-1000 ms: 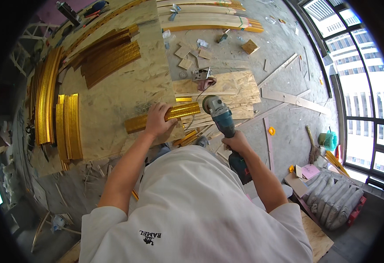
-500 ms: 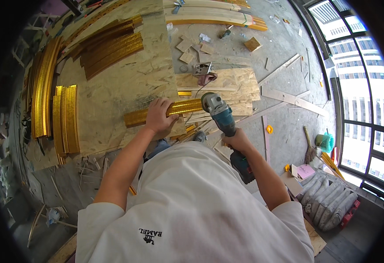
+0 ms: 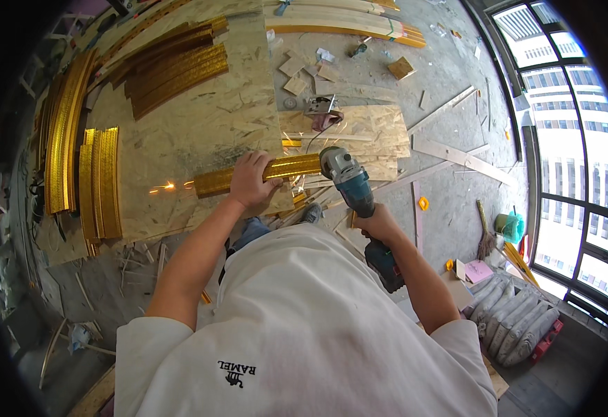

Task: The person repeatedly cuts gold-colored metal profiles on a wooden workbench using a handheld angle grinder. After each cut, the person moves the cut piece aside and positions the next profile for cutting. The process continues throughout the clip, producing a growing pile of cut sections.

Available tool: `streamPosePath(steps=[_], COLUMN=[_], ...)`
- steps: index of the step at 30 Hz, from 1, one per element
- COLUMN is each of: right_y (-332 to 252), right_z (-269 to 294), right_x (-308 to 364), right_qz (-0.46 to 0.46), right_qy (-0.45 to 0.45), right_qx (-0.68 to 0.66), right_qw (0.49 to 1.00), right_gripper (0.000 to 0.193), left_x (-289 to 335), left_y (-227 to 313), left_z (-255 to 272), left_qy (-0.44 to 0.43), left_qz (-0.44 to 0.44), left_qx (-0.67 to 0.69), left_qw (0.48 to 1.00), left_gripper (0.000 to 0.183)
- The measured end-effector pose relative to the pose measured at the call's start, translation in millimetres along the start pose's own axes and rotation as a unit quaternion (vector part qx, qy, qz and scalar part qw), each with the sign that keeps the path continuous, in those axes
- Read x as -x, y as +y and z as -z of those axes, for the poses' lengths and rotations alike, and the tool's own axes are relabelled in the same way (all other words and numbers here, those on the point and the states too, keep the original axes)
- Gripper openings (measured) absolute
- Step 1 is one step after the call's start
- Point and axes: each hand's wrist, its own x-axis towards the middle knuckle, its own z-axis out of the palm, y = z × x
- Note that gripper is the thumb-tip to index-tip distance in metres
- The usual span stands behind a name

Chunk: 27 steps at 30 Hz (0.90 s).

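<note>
A gold metal trim strip (image 3: 296,165) lies at the edge of the particle-board table (image 3: 179,142), its right end jutting past it. My left hand (image 3: 252,182) is closed over the strip and presses it to the board. My right hand (image 3: 380,225) grips the handle of a teal and grey cordless angle grinder (image 3: 354,186). The grinder's head meets the right end of the strip; its guard hides the disc and the cut. Sparks (image 3: 169,185) glow at the strip's left end, with fainter specks near the grinder.
Stacked gold strips (image 3: 101,184) lie along the table's left side, with more gold pieces (image 3: 177,80) toward the back. A jigsaw-like tool (image 3: 323,108) rests on boards beyond the grinder. Wood offcuts (image 3: 294,76) litter the floor. Grey bags (image 3: 516,313) sit at the right by the window.
Sparks have appeared at the strip's left end and near the grinder. Both hands keep their holds, and the grinder stays at the strip's right end.
</note>
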Motion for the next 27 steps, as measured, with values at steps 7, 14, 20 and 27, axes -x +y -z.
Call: streamPosePath(steps=[7, 14, 20, 27], right_y=[-1, 5, 1, -3], right_z=[-3, -6, -9, -13], right_x=[2, 2, 8, 11], right_qz=[0.013, 0.011, 0.013, 0.003], right_qy=[0.007, 0.005, 0.005, 0.006], right_qx=[0.014, -0.004, -0.003, -0.007], right_qw=[1.0, 1.0, 1.0, 1.0], right_gripper=[0.026, 0.024, 0.024, 0.025], left_x=[0, -1, -1, 0], left_y=[-3, -4, -3, -4], left_z=[-2, -5, -2, -3], left_qy=[-0.005, -0.003, -0.007, -0.005], left_qz=[0.001, -0.002, 0.0, -0.002], left_qx=[-0.001, 0.007, 0.001, 0.003], left_qw=[1.0, 1.0, 1.0, 1.0], left_gripper=[0.057, 0.057, 0.057, 0.056])
